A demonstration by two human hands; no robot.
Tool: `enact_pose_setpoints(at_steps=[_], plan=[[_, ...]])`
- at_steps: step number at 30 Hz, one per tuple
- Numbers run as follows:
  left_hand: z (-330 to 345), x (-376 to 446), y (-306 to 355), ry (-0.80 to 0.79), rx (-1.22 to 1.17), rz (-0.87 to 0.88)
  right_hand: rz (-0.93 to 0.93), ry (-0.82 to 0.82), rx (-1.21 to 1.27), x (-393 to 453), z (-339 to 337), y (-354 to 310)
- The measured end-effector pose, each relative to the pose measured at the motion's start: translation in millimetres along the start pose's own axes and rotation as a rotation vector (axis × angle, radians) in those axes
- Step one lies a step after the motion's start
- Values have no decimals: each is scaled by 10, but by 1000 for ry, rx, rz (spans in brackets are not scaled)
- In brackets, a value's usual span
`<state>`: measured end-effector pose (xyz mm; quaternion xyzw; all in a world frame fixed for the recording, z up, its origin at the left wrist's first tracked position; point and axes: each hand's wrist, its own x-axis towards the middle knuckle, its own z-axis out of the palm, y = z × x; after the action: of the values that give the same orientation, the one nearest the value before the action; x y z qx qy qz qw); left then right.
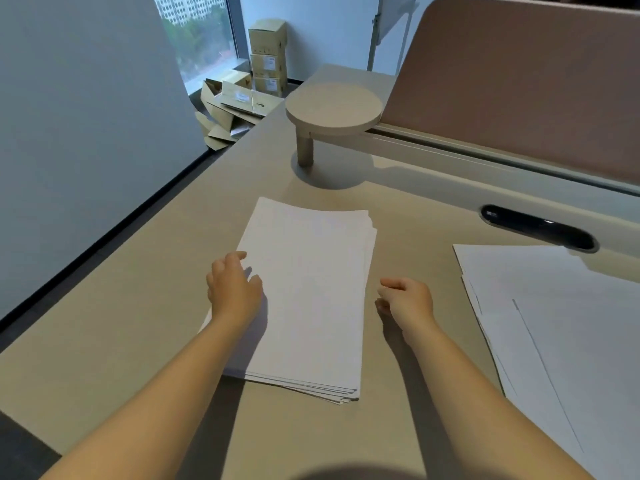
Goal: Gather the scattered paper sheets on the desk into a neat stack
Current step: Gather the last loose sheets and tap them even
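Observation:
A stack of white paper sheets (308,292) lies in the middle of the beige desk (138,341), its edges slightly uneven at the near right corner. My left hand (233,289) rests on the stack's left edge with fingers loosely bent, holding nothing. My right hand (407,301) hovers just right of the stack, fingers loosely curled and apart from the paper. More white sheets (561,334) lie spread and overlapping at the right of the desk.
A round beige stand (334,105) on a post rises at the desk's back. A brown divider panel (519,88) runs along the back right, with a dark cable slot (538,228) before it. Cardboard boxes (266,57) sit on the floor by the window.

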<state>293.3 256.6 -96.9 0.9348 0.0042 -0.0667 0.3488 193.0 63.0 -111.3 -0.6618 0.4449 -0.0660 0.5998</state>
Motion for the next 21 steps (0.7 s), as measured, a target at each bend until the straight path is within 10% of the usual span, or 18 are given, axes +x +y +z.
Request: enact_pose_setpoints(at_steps=[16,21], plan=[[1532,-1542,1436,-398,-148,1,23,128,-155,47,-2744,595],[1973,-1909,1614,-343,-19,-33,159,331,-546,145,-3363,964]])
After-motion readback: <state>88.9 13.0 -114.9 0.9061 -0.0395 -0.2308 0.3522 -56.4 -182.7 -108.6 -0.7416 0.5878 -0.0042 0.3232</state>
